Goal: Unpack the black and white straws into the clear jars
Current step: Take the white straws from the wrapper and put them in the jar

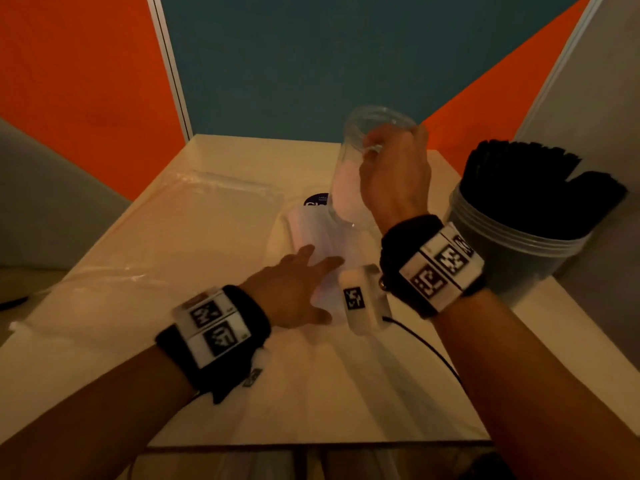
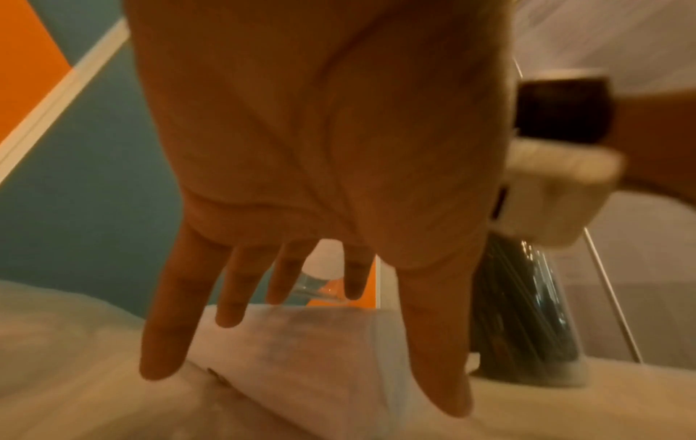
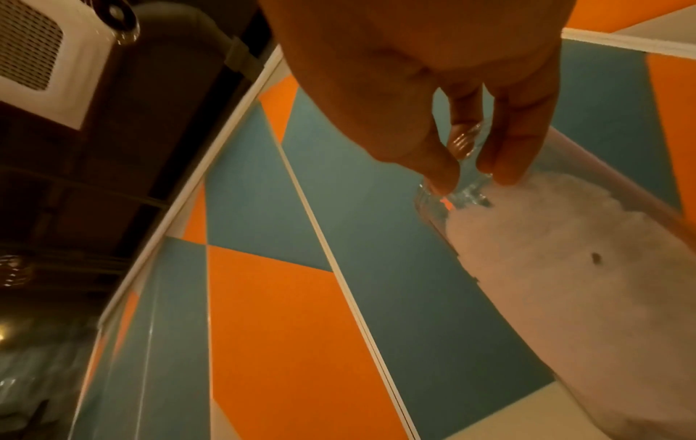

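The black straws (image 1: 530,192) already stand in 1 clear jar (image 1: 512,244) on the counter (image 1: 207,271). The right hand (image 1: 394,174) grasps the other jar (image 1: 356,161) by its rim, tipped, with white straws (image 3: 565,268) inside. The left hand (image 1: 294,292) is flat and released on the white pack (image 1: 311,233), so more white straws may be left to move.

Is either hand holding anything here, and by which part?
Right hand grips the tilted clear plastic jar by its rim, fingers inside the mouth. Left hand holds nothing, fingers spread.
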A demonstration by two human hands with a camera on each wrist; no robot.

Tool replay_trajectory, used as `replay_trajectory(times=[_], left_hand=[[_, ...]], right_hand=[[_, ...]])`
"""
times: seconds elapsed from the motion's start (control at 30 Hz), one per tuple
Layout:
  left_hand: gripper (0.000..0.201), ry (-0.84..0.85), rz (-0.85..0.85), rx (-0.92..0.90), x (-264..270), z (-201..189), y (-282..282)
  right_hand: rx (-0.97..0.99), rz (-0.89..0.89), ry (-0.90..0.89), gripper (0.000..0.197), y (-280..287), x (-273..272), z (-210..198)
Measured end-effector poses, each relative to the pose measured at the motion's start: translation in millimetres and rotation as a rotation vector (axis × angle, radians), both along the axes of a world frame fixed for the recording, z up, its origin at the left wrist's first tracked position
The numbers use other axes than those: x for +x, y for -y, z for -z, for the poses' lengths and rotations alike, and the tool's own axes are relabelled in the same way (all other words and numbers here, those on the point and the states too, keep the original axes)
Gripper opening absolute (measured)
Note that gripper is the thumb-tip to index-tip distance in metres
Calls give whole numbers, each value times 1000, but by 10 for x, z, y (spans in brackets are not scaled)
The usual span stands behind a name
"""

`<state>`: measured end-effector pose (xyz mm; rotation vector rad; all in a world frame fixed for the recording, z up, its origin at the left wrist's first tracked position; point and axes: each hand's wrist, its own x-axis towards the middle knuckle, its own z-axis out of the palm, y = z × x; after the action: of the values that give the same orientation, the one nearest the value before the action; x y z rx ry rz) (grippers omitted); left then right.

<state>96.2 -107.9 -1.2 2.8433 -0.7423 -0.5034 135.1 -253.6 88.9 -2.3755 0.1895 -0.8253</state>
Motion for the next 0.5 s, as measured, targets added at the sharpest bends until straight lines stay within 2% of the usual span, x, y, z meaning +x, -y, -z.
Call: replay_trajectory(times=[0.17,0.37,0.5], left_hand=[[100,-19,-58,55,42,103,227],[75,58,-76,117,-43,57,281],[61,102,-70,41,-122,20,202]], right_hand=[[-19,-16,-62,28,110,-373,35],[-50,-11,-85,28,216,-564,83],[-97,-6,-173,27,227,-632,88]])
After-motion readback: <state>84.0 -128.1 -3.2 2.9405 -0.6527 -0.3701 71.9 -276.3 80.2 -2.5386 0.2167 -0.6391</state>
